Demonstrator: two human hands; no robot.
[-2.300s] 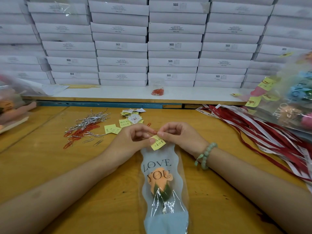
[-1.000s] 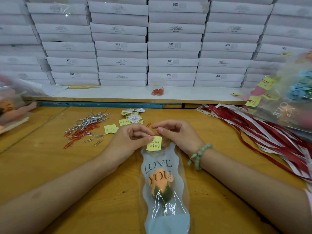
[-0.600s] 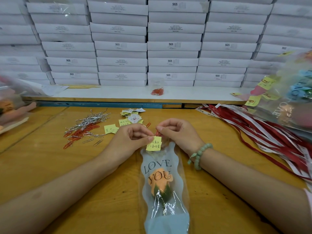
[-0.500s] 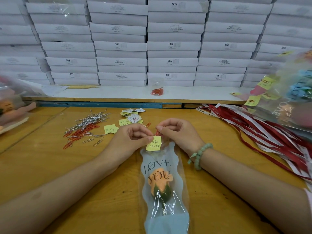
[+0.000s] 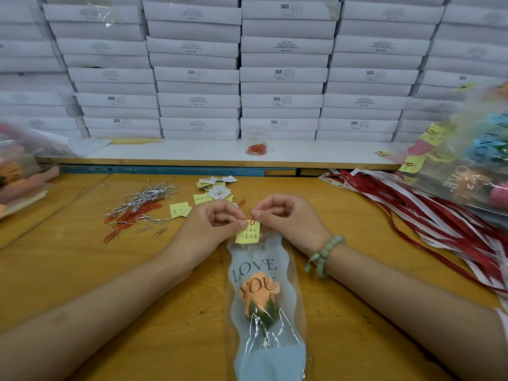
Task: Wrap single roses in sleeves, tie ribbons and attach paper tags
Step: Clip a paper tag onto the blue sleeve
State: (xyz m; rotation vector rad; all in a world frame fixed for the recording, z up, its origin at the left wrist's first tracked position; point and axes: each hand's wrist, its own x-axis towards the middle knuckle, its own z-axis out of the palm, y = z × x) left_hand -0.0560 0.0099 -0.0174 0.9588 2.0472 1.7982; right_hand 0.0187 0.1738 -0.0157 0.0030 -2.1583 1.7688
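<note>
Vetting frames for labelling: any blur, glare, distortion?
Head view: centre sharp, handwriting on the yellow paper tag is crisp; wide-angle bending curves the stacked white cardboard boxes; the pile of wrapped roses at the right edge is smeared; glare streaks low on the clear plastic rose sleeve.

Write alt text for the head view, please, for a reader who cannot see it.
The left hand pinches a yellow tag and the right hand a red clip at the top of a clear sleeve holding an orange rose. Ribbons lie right, white boxes behind.
</note>
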